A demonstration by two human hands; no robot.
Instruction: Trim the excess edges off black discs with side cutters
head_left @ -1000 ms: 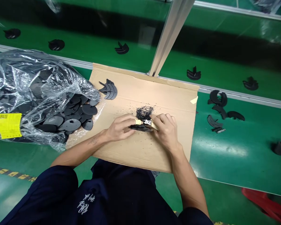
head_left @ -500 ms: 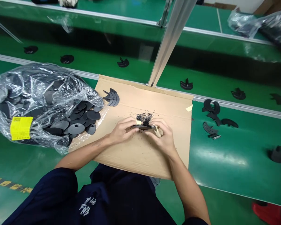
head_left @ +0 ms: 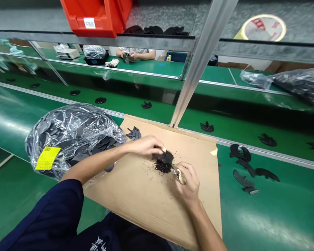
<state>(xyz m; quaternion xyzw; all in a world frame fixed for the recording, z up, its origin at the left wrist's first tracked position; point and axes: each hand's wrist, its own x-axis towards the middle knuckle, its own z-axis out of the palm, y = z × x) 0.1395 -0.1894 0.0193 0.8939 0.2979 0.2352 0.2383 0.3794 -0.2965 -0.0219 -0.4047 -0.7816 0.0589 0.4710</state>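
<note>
My left hand [head_left: 148,145], with pale wrap on a fingertip, is closed on a flat, round black plastic piece [head_left: 167,157] above the cardboard sheet [head_left: 143,195]. Under the piece's near edge lies a heap of small black scraps [head_left: 162,168], with loose bits scattered around it. To the right of the heap, my right hand [head_left: 189,181] grips a small metal tool [head_left: 178,173] with a tan part; its exact kind is hidden by the fingers. The tool and the black piece are apart.
At left, a clear plastic bag [head_left: 75,130] of black discs overlaps the cardboard. Curved black parts [head_left: 133,133] are stacked behind; others [head_left: 242,179] lie at right. A metal post [head_left: 191,69] rises behind the cardboard. Above hang a red bin [head_left: 94,17] and a tape roll [head_left: 264,28].
My view has tilted up, showing the shelf and another person's hands beyond. My hands have moved apart: the left holds the black piece over the scraps, the right has drawn back with the tool.
</note>
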